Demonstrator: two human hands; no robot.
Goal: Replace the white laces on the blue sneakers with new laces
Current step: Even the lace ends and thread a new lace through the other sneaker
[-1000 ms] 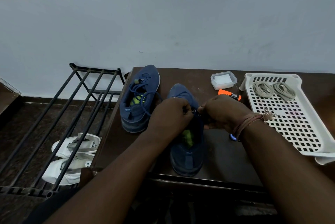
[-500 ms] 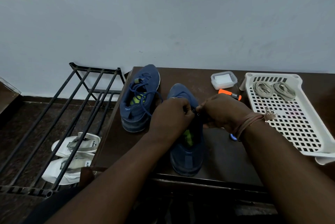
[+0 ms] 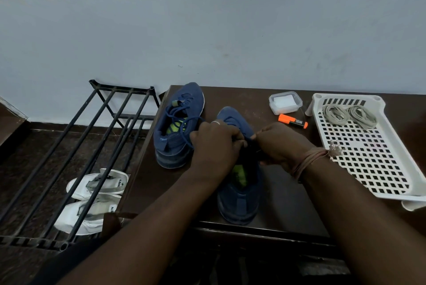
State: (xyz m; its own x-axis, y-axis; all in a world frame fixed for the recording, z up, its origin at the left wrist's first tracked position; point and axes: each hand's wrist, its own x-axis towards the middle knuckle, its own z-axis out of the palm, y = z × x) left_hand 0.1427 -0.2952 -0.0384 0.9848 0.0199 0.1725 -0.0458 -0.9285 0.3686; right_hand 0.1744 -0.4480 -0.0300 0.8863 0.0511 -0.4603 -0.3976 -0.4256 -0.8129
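Both hands, left hand (image 3: 215,146) and right hand (image 3: 280,144), pinch a dark blue lace (image 3: 250,138) over the near sneaker (image 3: 239,194); the second sneaker (image 3: 177,128) stands just left, 2 grey laces (image 3: 349,115) well right in a white tray (image 3: 368,169).

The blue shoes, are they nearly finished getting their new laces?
Nearly. The far sneaker already has a blue lace threaded. The two pale lace bundles lie in the white tray. The left hand and right hand pinch the lace on the near sneaker. That one needs finishing.
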